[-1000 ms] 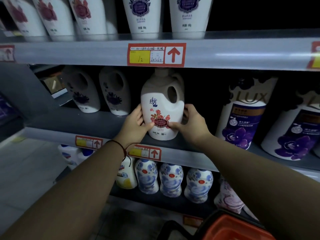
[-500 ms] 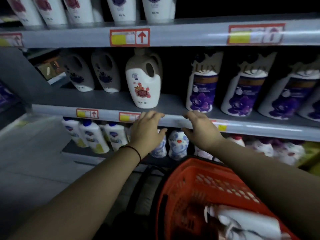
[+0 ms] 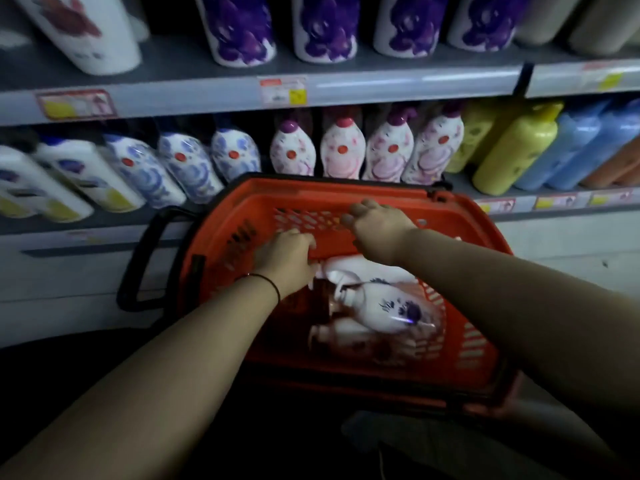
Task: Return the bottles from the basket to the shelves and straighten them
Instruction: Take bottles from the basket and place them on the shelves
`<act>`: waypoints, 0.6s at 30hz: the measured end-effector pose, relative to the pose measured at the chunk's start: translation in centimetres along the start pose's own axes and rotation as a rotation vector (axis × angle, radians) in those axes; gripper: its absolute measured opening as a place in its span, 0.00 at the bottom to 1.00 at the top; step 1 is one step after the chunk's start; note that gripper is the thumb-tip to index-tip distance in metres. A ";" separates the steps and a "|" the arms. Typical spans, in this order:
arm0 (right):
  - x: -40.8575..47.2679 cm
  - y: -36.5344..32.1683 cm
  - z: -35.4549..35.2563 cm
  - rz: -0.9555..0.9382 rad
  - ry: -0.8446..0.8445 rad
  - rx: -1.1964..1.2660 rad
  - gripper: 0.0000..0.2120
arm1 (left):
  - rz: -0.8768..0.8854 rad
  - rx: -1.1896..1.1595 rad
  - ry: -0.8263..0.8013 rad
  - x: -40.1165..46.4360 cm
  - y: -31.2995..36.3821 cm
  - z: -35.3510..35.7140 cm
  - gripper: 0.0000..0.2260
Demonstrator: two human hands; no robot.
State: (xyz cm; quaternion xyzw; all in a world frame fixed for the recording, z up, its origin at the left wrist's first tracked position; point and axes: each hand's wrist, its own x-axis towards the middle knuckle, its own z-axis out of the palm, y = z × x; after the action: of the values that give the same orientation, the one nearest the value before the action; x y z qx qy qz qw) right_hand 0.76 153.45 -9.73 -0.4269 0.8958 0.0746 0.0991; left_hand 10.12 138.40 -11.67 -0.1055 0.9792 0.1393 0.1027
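Shelves higher now — both hands (image 3: 287, 258) (image 3: 377, 225) down over basket (image 3: 464, 216).

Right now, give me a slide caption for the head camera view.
Both hands, left and right, reach into the orange basket toward a white bottle below stocked shelves.

1. Left hand (image 3: 285, 259) fingers (image 3: 304, 242) are motion-blurred; their hold cannot be told
2. Beneath the right hand (image 3: 377, 225), the white bottle (image 3: 346, 268) is half hidden
3. Purple-flowered bottles (image 3: 325, 26) above the fingers are cut off at the top edge
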 end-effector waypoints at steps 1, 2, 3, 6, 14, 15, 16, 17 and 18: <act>-0.3 0.4 1.2 0.011 -0.058 -0.004 0.22 | -0.017 -0.014 -0.050 -0.1 0.7 1.1 0.11; -0.5 0.7 2.1 0.025 -0.112 -0.001 0.24 | -0.027 -0.019 -0.098 -0.1 1.0 2.3 0.11; -0.8 1.0 3.1 0.041 -0.174 0.011 0.23 | -0.027 -0.024 -0.158 0.1 1.5 3.6 0.12; -1.3 1.1 5.8 0.076 -0.382 0.143 0.22 | -0.094 -0.067 -0.396 0.4 1.8 7.6 0.19; -2.1 0.0 10.4 0.155 -0.377 0.328 0.29 | -0.175 -0.325 -0.641 1.6 2.0 13.8 0.16; -2.1 0.1 10.5 0.131 -0.305 0.287 0.28 | -0.149 -0.357 -0.629 1.7 1.9 14.1 0.15; -2.1 0.5 10.4 0.108 -0.221 0.238 0.27 | -0.124 -0.388 -0.624 1.8 1.7 14.3 0.15; -1.9 1.0 10.7 0.092 -0.147 0.186 0.26 | -0.116 -0.435 -0.621 2.0 1.5 14.5 0.16; -1.6 1.6 11.0 0.110 -0.115 0.154 0.24 | -0.114 -0.490 -0.603 2.2 1.3 14.7 0.17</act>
State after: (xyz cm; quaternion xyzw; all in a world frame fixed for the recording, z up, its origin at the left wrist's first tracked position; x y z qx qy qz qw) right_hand 1.74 158.10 -19.96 -0.3631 0.9138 0.0351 0.1785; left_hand 10.22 143.56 -25.66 -0.1357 0.8355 0.3876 0.3650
